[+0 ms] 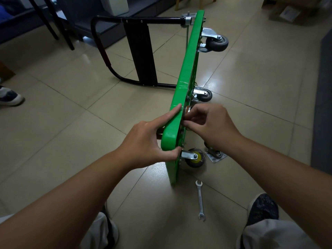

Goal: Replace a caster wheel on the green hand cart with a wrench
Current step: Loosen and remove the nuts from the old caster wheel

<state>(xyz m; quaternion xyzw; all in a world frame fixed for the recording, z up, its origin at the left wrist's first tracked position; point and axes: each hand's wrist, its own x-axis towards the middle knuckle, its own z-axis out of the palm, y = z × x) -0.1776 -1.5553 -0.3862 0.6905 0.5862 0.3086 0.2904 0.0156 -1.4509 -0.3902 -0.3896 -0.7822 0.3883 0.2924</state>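
Green hand cart (186, 69) is standing on edge; left hand (145, 142) is gripping its rim, right hand (213, 126) is pinching a small part (185, 121) at its underside.

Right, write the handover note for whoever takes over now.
Left hand grips the near edge of the green cart, which stands on its side. Right hand pinches a small part on the underside, too hidden to name. The wrench lies on the floor, untouched; a loose caster lies by the right wrist. Done: one caster seemingly off. Left: probably fasten the corner, tighten with the wrench.
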